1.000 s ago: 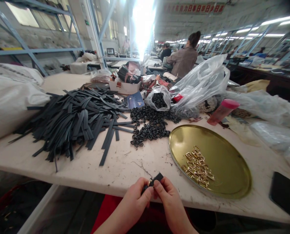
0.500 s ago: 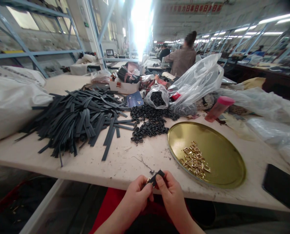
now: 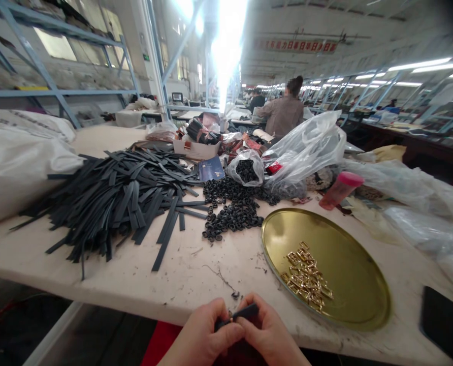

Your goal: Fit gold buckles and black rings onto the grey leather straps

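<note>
At the table's front edge, my left hand [image 3: 209,330] and my right hand [image 3: 265,328] meet, both closed on one dark strap [image 3: 247,312]. A small gold buckle [image 3: 231,318] shows on the strap between my fingers; part of it is hidden. To the right, a round gold tray [image 3: 348,274] bears a heap of gold rectangular buckles [image 3: 306,277]. Beyond my hands lie many small black loops [image 3: 236,216], some inside a clear plastic bag [image 3: 245,170]. A large pile of dark flat straps [image 3: 112,203] spreads over the left of the table.
A white sack [image 3: 21,168] bulges at the left edge. Behind the loops are a blue card [image 3: 211,169], a white box [image 3: 196,150] and clear plastic bags [image 3: 306,147]. A pink-lidded jar [image 3: 341,190] stands tilted; a black flat device [image 3: 445,325] lies at right. A person [image 3: 283,112] sits farther back.
The camera view has tilted upward, so the table sits lower in the picture. My hands have drawn closer together around the strap, and its end now points more to the right.
</note>
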`<state>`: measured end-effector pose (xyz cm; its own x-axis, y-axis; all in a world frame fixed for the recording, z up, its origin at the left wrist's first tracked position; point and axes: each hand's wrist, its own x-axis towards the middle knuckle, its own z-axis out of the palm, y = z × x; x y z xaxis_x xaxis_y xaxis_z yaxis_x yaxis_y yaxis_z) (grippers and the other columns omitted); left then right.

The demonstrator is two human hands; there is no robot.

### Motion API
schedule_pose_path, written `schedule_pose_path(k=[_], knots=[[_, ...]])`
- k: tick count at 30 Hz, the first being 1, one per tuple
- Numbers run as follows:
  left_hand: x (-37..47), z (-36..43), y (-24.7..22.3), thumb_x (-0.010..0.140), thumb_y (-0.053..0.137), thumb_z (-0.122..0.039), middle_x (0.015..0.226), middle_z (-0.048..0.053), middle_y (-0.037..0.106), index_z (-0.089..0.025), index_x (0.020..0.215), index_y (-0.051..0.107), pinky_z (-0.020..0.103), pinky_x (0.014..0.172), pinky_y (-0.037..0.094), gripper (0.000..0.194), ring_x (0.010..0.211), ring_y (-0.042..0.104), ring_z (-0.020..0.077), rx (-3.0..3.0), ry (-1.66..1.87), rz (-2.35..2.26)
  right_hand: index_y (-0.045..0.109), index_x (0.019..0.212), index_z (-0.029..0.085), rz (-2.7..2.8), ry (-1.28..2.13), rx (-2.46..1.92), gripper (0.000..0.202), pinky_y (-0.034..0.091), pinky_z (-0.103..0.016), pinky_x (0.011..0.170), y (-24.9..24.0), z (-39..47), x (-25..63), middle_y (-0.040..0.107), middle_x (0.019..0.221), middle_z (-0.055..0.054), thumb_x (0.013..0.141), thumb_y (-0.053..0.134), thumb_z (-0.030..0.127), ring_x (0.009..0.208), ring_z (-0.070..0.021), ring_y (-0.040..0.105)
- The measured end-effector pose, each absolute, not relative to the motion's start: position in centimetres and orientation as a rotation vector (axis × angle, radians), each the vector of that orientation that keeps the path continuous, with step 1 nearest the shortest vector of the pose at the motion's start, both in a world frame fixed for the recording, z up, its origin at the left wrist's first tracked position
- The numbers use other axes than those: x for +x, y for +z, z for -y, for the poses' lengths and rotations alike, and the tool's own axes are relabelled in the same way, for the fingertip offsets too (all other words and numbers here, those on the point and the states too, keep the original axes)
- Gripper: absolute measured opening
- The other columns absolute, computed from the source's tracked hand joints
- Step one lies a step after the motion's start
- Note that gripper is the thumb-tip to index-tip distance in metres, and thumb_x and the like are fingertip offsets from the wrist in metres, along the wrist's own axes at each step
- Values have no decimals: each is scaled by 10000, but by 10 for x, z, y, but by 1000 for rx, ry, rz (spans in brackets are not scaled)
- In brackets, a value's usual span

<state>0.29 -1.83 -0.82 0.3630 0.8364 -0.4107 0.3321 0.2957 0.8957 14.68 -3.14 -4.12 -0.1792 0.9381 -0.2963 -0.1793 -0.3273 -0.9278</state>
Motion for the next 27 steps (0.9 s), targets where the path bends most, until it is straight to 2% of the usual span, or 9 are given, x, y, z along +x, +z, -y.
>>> schedule_pose_path(k=[3,7,8,10,13,16,19,27], knots=[[1,-3,-24,651,589,-353,415,-98,426,-199,624,390,170,375,235,252,372,351,64,1210,569,-1165,470,662,198,1186,1534,-1242,271,284,-216,485,-37,16,147,432,528,69,654,665,385,509,-94,381],[-1,-30,-31,694,537,-344,513,-87,509,-192,856,445,164,326,234,240,328,332,57,1179,593,-1102,534,774,184,1495,1492,-1202,237,378,-242,540,-27,-30,162,561,636,8,792,492,416,583,-132,494],[-1,-36,-30,719,515,-346,518,-80,511,-182,858,467,163,330,226,220,334,328,54,1209,573,-1109,543,809,181,1592,1372,-1272,253,398,-248,552,-26,-48,167,573,661,-3,823,435,410,604,-141,516],[-1,-45,-29,764,462,-363,492,-74,490,-170,781,490,166,343,206,196,339,309,49,1238,552,-1168,545,796,182,1802,840,-1567,276,415,-250,560,-27,-88,177,566,650,-6,862,353,367,609,-148,536],[-1,-55,-33,787,415,-393,445,-88,450,-179,730,459,178,367,192,226,333,270,50,1193,595,-1270,564,812,178,1871,515,-1711,189,403,-290,680,-35,-142,182,584,792,-52,839,398,263,760,-188,547],[-2,-61,-42,790,408,-396,427,-96,440,-187,707,436,189,395,195,226,332,261,52,1174,597,-1291,582,768,183,1973,399,-1770,127,374,-301,684,-44,-167,179,578,810,-61,803,463,211,759,-204,541],[-1,-63,-50,793,401,-390,422,-97,437,-192,694,432,196,416,214,223,339,274,58,1171,596,-1306,578,782,189,2070,309,-1808,95,357,-287,663,-50,-169,173,573,828,-62,792,486,171,751,-201,540],[8,-58,-54,792,378,-397,406,-94,423,-201,680,428,203,430,243,231,355,296,78,1226,662,-1346,552,845,168,2151,212,-1834,107,354,-271,726,-51,-155,172,589,889,-79,778,494,109,858,-209,539]])
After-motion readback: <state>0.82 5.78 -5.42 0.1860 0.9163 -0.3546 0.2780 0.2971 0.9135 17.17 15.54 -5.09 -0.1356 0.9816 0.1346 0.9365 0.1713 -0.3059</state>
